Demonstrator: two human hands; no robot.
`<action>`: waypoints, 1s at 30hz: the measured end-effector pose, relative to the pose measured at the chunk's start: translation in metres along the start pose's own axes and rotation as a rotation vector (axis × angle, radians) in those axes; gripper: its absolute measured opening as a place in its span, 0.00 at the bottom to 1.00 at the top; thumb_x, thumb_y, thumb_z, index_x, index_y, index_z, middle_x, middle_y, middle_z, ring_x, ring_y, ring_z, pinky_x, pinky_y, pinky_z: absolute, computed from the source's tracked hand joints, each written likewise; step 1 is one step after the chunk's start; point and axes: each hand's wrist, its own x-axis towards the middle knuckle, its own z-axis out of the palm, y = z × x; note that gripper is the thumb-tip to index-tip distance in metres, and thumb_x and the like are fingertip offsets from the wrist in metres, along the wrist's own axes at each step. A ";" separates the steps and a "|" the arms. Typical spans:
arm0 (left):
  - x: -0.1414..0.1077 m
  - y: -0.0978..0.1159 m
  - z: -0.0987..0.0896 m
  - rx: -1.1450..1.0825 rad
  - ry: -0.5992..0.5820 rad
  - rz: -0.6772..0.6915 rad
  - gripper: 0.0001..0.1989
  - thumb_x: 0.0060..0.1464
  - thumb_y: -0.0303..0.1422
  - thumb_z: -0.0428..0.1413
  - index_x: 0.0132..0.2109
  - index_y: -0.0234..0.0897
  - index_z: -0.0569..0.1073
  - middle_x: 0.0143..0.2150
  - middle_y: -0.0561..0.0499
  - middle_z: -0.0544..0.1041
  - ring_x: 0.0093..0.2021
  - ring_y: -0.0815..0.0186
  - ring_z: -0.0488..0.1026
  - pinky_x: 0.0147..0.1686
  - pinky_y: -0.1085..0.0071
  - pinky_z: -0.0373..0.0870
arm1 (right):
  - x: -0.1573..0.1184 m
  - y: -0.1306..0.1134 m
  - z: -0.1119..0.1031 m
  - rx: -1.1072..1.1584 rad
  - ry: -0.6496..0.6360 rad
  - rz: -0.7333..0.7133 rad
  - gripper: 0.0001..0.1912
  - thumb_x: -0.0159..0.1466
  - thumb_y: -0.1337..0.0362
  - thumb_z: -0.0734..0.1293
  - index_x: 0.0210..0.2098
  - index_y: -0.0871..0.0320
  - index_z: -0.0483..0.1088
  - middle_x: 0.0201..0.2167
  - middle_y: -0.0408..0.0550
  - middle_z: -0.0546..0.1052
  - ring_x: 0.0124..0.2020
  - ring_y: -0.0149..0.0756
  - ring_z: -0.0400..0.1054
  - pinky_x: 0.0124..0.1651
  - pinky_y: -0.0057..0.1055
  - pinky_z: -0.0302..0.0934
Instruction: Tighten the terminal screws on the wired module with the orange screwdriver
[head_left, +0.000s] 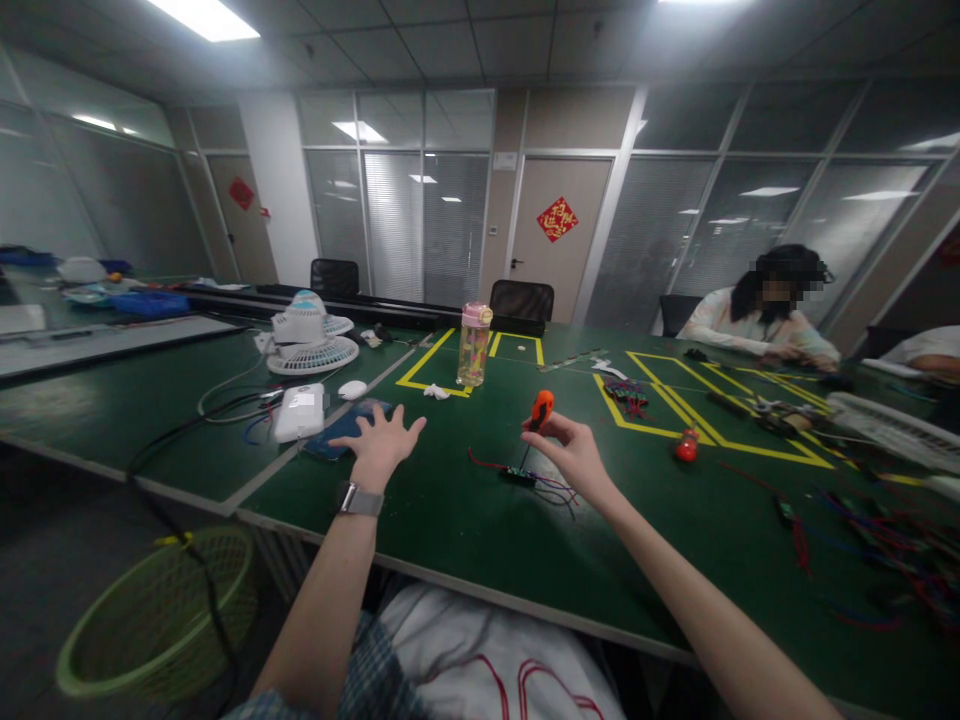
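My right hand (574, 450) grips the orange handle of a screwdriver (541, 408). Its dark shaft points down to a small circuit board (517, 474) lying on the green table (450, 530); whether the tip touches the board is too small to tell. Red, blue and dark wires run out from both ends of the board. My left hand (382, 443), with a watch on the wrist, is spread with its fingers apart and holds nothing. It is over or beside a dark blue flat sheet (341, 432), left of the board.
A bottle (474, 345) stands beyond my hands. Left are a white box (298, 413), cables and a fan (311, 350). Right lie a red object (686, 446) and wired boards (892, 530). A green basket (232, 570) is below the left edge. A person (765, 310) sits across the table.
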 end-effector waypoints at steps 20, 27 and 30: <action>-0.005 0.002 0.000 0.010 -0.005 0.022 0.35 0.54 0.56 0.35 0.64 0.45 0.58 0.68 0.40 0.50 0.64 0.33 0.47 0.48 0.25 0.43 | 0.000 0.001 0.001 -0.004 -0.002 0.012 0.09 0.54 0.59 0.69 0.31 0.60 0.75 0.31 0.49 0.78 0.33 0.39 0.70 0.41 0.35 0.63; -0.010 0.005 -0.006 0.022 -0.049 0.001 0.35 0.55 0.56 0.35 0.64 0.47 0.55 0.69 0.42 0.48 0.65 0.36 0.45 0.51 0.27 0.41 | 0.000 -0.002 0.001 0.008 0.006 0.013 0.09 0.54 0.60 0.69 0.30 0.59 0.75 0.31 0.49 0.78 0.33 0.39 0.70 0.41 0.36 0.64; -0.009 0.005 -0.007 0.019 -0.062 -0.013 0.35 0.54 0.56 0.35 0.65 0.47 0.54 0.69 0.42 0.46 0.65 0.36 0.44 0.51 0.26 0.42 | 0.000 -0.002 0.001 0.008 0.005 0.015 0.09 0.54 0.60 0.69 0.31 0.59 0.75 0.31 0.49 0.78 0.33 0.40 0.70 0.41 0.36 0.63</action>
